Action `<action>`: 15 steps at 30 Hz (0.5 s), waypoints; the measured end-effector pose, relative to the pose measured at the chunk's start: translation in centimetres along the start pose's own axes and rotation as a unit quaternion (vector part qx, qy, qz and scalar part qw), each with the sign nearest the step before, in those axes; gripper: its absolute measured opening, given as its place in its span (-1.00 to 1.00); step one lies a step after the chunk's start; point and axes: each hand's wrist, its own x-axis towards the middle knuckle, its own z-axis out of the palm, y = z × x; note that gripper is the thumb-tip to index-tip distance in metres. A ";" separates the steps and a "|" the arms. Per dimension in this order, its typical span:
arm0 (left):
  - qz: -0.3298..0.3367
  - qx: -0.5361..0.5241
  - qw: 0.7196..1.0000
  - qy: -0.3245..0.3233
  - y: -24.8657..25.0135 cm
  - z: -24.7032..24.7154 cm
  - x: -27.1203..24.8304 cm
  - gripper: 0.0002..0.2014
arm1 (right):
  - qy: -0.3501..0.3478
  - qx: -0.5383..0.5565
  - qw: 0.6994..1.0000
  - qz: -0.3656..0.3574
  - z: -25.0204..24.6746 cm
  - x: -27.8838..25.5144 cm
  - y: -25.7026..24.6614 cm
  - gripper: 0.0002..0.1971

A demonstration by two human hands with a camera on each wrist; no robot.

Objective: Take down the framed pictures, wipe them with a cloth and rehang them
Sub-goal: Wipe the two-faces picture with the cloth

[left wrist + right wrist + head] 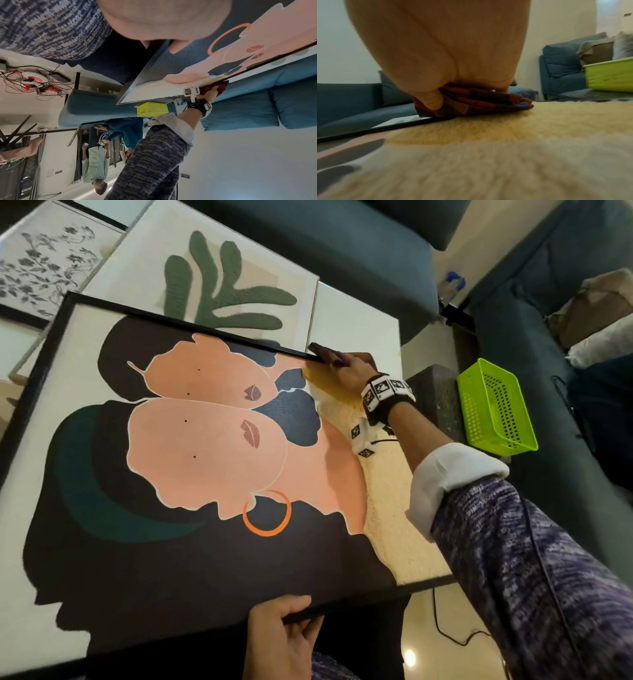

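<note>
Across the near part of the scene a large black-framed picture [191,460] of two peach faces is lying tilted, its far edge overlapping a leaf print [219,278]. The left hand [284,635] is gripping the frame's near edge — thumb on top, fingers curled beneath. At the far right corner the right hand [352,368] is pressing a bunched red-and-blue checked cloth [476,102] against the frame edge, fingers curled round it. A green basket [496,409] is sitting to the right, beside a blue sofa [342,248].
</note>
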 end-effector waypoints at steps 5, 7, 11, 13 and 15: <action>0.013 0.005 1.000 -0.008 -0.4 -0.3 0.2 -0.78 | -0.026 -0.040 0.996 -0.081 3.4 -0.4 -5.1 -0.50; 0.022 0.010 0.999 -0.024 -0.6 -0.7 0.3 -0.80 | -0.038 -0.034 0.994 -0.095 3.9 -0.8 -6.7 -0.52; 0.027 0.015 0.998 -0.057 -0.7 -1.0 0.7 -0.80 | -0.033 -0.055 0.990 -0.129 5.0 -0.9 -9.9 -0.56; 0.027 0.017 0.997 -0.065 -0.7 -1.0 0.7 -0.81 | -0.035 -0.089 0.984 -0.151 6.1 -0.5 -11.6 -0.53; 0.018 0.019 0.997 -0.067 -0.7 -1.0 0.6 -0.80 | -0.040 -0.110 0.977 -0.176 7.1 -0.3 -13.5 -0.49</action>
